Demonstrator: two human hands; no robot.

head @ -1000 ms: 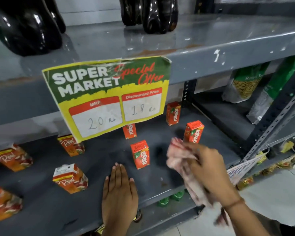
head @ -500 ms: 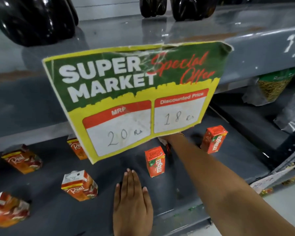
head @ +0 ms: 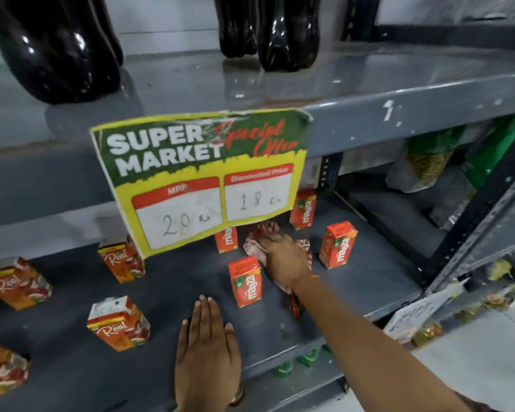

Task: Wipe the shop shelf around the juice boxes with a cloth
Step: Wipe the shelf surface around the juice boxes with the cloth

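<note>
On the dark grey shelf [head: 369, 281] stand several small orange Maaza juice boxes: one in front [head: 246, 281], one at right [head: 338, 244], one at the back [head: 303, 209], one partly behind the sign [head: 226, 239]. My right hand [head: 286, 260] reaches in between them and presses a pink-and-white cloth [head: 254, 246] onto the shelf. My left hand [head: 207, 355] lies flat, fingers together, on the shelf's front part, holding nothing.
A yellow-green price sign [head: 202, 176] hangs from the upper shelf edge and hides the shelf's back. Several Real juice cartons [head: 118, 322] stand to the left. Dark bottles [head: 57, 46] sit on the upper shelf. Snack bags [head: 422, 162] fill the right bay.
My right hand carried the cloth from in front of the shelf deep in among the Maaza boxes, then drew back a little. The left hand stayed flat on the shelf.
</note>
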